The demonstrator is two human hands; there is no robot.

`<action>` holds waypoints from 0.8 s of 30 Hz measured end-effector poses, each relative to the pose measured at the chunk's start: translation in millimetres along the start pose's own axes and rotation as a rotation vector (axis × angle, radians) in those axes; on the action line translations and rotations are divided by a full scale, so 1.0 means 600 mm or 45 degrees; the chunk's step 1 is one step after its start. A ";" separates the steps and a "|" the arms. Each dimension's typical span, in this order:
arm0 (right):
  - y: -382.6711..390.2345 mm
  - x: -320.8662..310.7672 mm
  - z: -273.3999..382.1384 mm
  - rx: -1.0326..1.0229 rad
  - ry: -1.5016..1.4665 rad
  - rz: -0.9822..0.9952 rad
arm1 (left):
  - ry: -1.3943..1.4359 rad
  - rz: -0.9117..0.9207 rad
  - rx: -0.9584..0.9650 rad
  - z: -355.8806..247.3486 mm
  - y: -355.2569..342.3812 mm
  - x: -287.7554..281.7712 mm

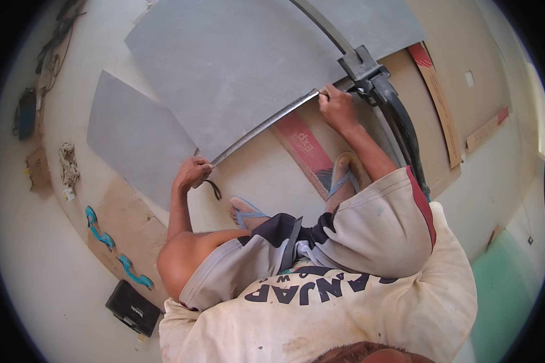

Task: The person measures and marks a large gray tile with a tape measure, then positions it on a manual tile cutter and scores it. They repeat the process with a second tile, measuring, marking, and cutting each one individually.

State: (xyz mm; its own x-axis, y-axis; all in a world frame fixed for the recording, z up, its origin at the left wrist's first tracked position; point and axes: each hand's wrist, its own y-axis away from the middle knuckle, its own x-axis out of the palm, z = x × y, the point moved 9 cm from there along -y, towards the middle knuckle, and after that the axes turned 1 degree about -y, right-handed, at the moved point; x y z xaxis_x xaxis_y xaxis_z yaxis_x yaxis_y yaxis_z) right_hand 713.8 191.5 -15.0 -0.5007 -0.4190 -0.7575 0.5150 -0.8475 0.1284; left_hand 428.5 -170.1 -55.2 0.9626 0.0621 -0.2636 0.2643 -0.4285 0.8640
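Right hand [338, 109] at end of strip [266, 124]

A stained cream cloth shirt [427, 302] bears large black lettering [303, 294]. Beige cloth shorts [375, 221] show black inner panels [270, 228], a dark-red stripe [424, 209] down the right edge and a flat grey strip [292, 243], possibly a waist tie. The thong sandals [249, 213] are pale blue; both hands [339, 109] are bare.

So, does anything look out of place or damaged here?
Mostly no; one mildly odd thing: what looks like a rag lies crumpled on the floor at far left, unlike the flat grey tiles nearby.
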 end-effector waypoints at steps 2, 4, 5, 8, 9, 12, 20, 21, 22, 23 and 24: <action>0.009 0.002 0.009 -0.006 -0.018 0.005 | 0.001 0.016 -0.006 0.020 -0.002 -0.002; 0.009 0.003 0.009 0.028 0.043 0.044 | 0.034 0.023 -0.007 0.021 -0.002 0.002; 0.008 0.006 0.010 0.046 0.074 0.064 | 0.050 0.027 -0.008 0.022 0.000 0.000; -0.004 0.004 -0.002 -0.016 0.092 0.006 | 0.267 -0.010 -0.022 0.016 0.016 -0.035; -0.005 0.005 0.004 -0.032 0.017 0.009 | 0.334 -0.093 0.028 0.031 0.022 -0.064; 0.006 -0.012 -0.007 -0.012 -0.159 -0.001 | 0.448 -0.358 0.162 0.059 0.030 -0.134; 0.133 0.025 -0.041 0.105 -0.065 0.191 | 0.578 -1.010 -0.023 0.141 0.066 -0.269; 0.144 0.039 -0.038 0.095 -0.023 0.228 | 0.388 -1.151 -0.090 0.161 0.070 -0.294; 0.152 0.052 -0.034 0.082 0.022 0.260 | 0.200 -1.288 -0.156 0.171 0.078 -0.315; 0.160 0.067 -0.030 0.068 0.068 0.292 | 0.010 -1.419 -0.225 0.181 0.088 -0.332; 0.168 0.082 -0.034 0.097 0.071 0.333 | -0.058 -1.476 -0.223 0.179 0.083 -0.335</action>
State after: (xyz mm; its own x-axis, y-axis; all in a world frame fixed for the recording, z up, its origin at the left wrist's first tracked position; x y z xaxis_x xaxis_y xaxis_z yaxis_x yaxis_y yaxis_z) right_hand 755.2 91.8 -52.2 -0.3172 -0.6101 -0.7260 0.5669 -0.7357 0.3706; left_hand 241.8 -300.8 -5.3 0.1383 0.2998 -0.9439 0.9897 -0.0064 0.1429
